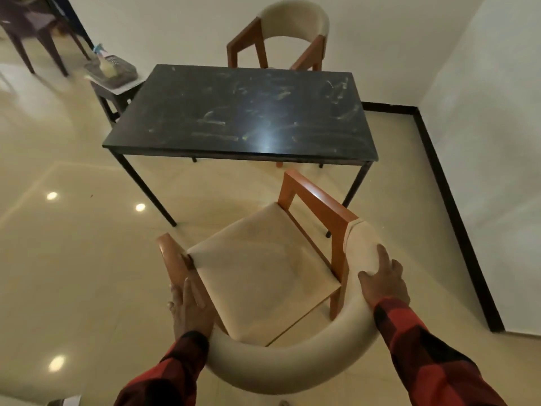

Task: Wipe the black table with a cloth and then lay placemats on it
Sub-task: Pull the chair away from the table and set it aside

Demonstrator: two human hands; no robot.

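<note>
Ahead of you, the black table [240, 112] stands on thin dark legs near the wall, its glossy rectangular top smeared all over with pale streaks and smudges and carrying one bright glare spot. Nearer, your left hand [190, 309] grips the near chair [263, 273] by its orange armrest, while your right hand [383, 279] lies spread on the cream curved backrest.

No readable text anywhere (no labels, signs).

black table [240, 112] smeared pale; cream-orange chair [263, 276]; red-black checked sleeves [415, 347].
</note>
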